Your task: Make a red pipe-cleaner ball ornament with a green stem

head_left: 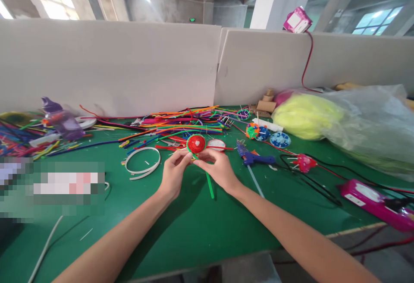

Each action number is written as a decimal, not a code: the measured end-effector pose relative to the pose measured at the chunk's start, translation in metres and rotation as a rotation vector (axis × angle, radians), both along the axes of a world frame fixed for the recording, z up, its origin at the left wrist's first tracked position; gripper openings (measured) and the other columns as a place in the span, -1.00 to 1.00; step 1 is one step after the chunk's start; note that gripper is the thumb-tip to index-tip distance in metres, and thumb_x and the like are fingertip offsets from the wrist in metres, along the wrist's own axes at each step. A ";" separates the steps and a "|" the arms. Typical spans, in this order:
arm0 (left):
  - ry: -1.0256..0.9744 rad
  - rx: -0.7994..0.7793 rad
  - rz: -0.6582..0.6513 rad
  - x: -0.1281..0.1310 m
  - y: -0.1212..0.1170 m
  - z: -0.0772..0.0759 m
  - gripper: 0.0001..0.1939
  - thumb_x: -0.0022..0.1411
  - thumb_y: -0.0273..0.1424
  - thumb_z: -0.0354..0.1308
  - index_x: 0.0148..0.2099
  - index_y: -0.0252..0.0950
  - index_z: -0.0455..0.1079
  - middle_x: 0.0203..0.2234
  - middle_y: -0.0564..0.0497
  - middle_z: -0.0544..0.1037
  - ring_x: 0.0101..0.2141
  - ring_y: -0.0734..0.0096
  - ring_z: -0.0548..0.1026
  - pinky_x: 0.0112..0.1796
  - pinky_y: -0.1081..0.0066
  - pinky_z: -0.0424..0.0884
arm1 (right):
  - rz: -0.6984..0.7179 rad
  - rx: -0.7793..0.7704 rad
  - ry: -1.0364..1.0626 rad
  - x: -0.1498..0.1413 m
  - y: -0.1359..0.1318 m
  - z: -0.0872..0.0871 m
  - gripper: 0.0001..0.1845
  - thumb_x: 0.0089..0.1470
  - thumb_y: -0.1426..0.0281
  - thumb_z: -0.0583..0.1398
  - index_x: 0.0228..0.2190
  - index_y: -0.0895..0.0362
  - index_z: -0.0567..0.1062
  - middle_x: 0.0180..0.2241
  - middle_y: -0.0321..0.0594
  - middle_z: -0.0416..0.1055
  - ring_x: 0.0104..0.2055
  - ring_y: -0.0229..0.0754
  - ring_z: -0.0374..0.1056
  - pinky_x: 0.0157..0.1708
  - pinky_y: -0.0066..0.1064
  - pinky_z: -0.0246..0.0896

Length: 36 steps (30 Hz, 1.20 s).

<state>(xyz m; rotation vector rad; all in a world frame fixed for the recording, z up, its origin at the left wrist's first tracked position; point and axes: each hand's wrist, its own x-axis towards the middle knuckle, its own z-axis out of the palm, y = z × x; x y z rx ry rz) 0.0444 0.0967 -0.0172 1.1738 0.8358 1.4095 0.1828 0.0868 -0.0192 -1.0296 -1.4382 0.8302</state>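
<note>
A small round red piece (pixel 196 144), coiled like pipe cleaner with a pale spot at its middle, is held upright above the table between my two hands. Green pipe cleaner rims it, and a green pipe cleaner end (pixel 210 184) hangs below my fingers. My left hand (pixel 175 168) is closed in a pinch at the lower left edge of the round piece. From the lower right, my right hand (pixel 218 168) pinches the green pipe cleaner just under the disc. The fingertips partly hide where the green strand meets the red coil.
Behind lie loose coloured pipe cleaners (pixel 181 121). A white strip loop (pixel 142 161) is at left, a purple bottle (pixel 64 121) farther left. To the right are a blue glue gun (pixel 255 155), decorated balls (pixel 280 139), a magenta power strip (pixel 371 199) with cords, and plastic bags (pixel 365 119).
</note>
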 end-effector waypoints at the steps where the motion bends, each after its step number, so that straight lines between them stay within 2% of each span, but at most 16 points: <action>1: -0.007 -0.013 -0.012 0.001 -0.001 0.000 -0.76 -0.03 -0.26 0.35 -0.36 -0.32 0.52 -0.40 0.02 0.55 -0.36 0.43 0.46 -0.25 0.40 0.40 | 0.012 -0.013 0.037 0.000 0.001 0.000 -0.76 -0.09 0.30 0.32 -0.36 0.18 0.52 -0.34 -0.14 0.54 -0.26 -0.09 0.48 -0.18 -0.28 0.37; 6: 0.045 0.005 -0.026 0.004 -0.003 -0.001 -0.81 0.02 -0.28 0.32 -0.41 -0.32 0.50 -0.54 0.07 0.50 -0.44 0.48 0.43 -0.29 0.43 0.37 | 0.114 -0.094 0.206 0.002 0.002 0.001 -0.81 -0.09 0.29 0.30 -0.43 0.15 0.52 -0.42 -0.21 0.54 -0.33 -0.12 0.47 -0.23 -0.28 0.38; 11: 0.136 0.046 0.007 0.003 -0.004 0.001 -0.81 0.03 -0.28 0.30 -0.39 -0.32 0.50 -0.53 0.04 0.53 -0.44 0.43 0.46 -0.30 0.40 0.41 | 0.081 -0.102 0.203 0.004 0.003 0.001 -0.83 -0.09 0.27 0.29 -0.50 0.12 0.51 -0.53 -0.27 0.47 -0.46 -0.17 0.42 -0.34 -0.31 0.36; 16: 0.136 0.029 0.037 0.002 -0.003 0.002 -0.73 -0.02 -0.25 0.34 -0.30 -0.33 0.50 -0.48 0.00 0.59 -0.42 0.35 0.53 -0.28 0.32 0.47 | 0.067 -0.113 0.215 0.005 0.003 0.002 -0.82 -0.09 0.27 0.28 -0.53 0.12 0.48 -0.57 -0.29 0.42 -0.50 -0.20 0.37 -0.39 -0.33 0.33; 20: 0.193 0.025 0.058 0.000 -0.002 0.002 -0.73 -0.01 -0.25 0.34 -0.31 -0.34 0.50 -0.46 -0.02 0.61 -0.40 0.34 0.55 -0.27 0.33 0.46 | 0.071 -0.126 0.225 0.007 0.004 0.003 -0.81 -0.09 0.27 0.27 -0.54 0.14 0.47 -0.59 -0.31 0.39 -0.52 -0.25 0.33 -0.42 -0.36 0.27; 23: 0.296 0.121 0.139 -0.004 0.001 0.002 -0.76 0.08 -0.24 0.28 -0.29 -0.31 0.50 -0.43 -0.02 0.59 -0.38 0.35 0.53 -0.32 0.39 0.43 | 0.075 -0.140 0.226 0.009 0.004 0.004 -0.82 -0.09 0.28 0.27 -0.55 0.13 0.46 -0.62 -0.32 0.38 -0.53 -0.27 0.31 -0.44 -0.37 0.23; 26: 0.375 0.216 0.254 -0.008 0.005 0.003 -0.75 0.11 -0.22 0.24 -0.24 -0.28 0.51 -0.32 -0.05 0.58 -0.30 0.33 0.49 -0.40 0.45 0.39 | 0.083 -0.143 0.199 0.010 0.004 0.004 -0.82 -0.10 0.28 0.26 -0.58 0.12 0.44 -0.65 -0.34 0.35 -0.56 -0.27 0.28 -0.47 -0.37 0.21; 28: 0.398 0.237 0.269 -0.010 0.007 0.004 -0.74 0.10 -0.21 0.25 -0.22 -0.26 0.52 -0.28 -0.06 0.57 -0.26 0.31 0.48 -0.43 0.47 0.37 | 0.103 -0.151 0.176 0.011 0.003 0.005 -0.83 -0.10 0.29 0.26 -0.57 0.12 0.43 -0.67 -0.35 0.34 -0.59 -0.28 0.26 -0.51 -0.39 0.18; 30: 0.395 0.205 0.213 -0.010 0.008 0.005 -0.72 0.08 -0.19 0.26 -0.23 -0.27 0.53 -0.30 -0.05 0.58 -0.30 0.32 0.47 -0.45 0.47 0.35 | 0.125 -0.167 0.158 0.012 0.003 0.005 -0.84 -0.10 0.30 0.25 -0.56 0.12 0.44 -0.69 -0.37 0.32 -0.61 -0.30 0.24 -0.54 -0.40 0.16; 34: 0.344 0.112 -0.013 -0.007 0.005 0.006 -0.71 0.05 -0.18 0.27 -0.29 -0.31 0.53 -0.37 -0.02 0.58 -0.51 0.44 0.41 -0.51 0.43 0.35 | 0.153 -0.185 0.151 0.013 0.003 0.006 -0.86 -0.11 0.33 0.23 -0.57 0.12 0.42 -0.69 -0.38 0.31 -0.61 -0.31 0.24 -0.54 -0.42 0.16; 36: 0.318 0.104 -0.073 -0.005 0.004 0.005 -0.73 0.04 -0.20 0.28 -0.33 -0.31 0.51 -0.40 0.00 0.56 -0.55 0.47 0.39 -0.52 0.42 0.38 | 0.161 -0.188 0.154 0.013 0.004 0.006 -0.87 -0.12 0.35 0.23 -0.59 0.12 0.40 -0.68 -0.38 0.31 -0.59 -0.30 0.26 -0.53 -0.42 0.17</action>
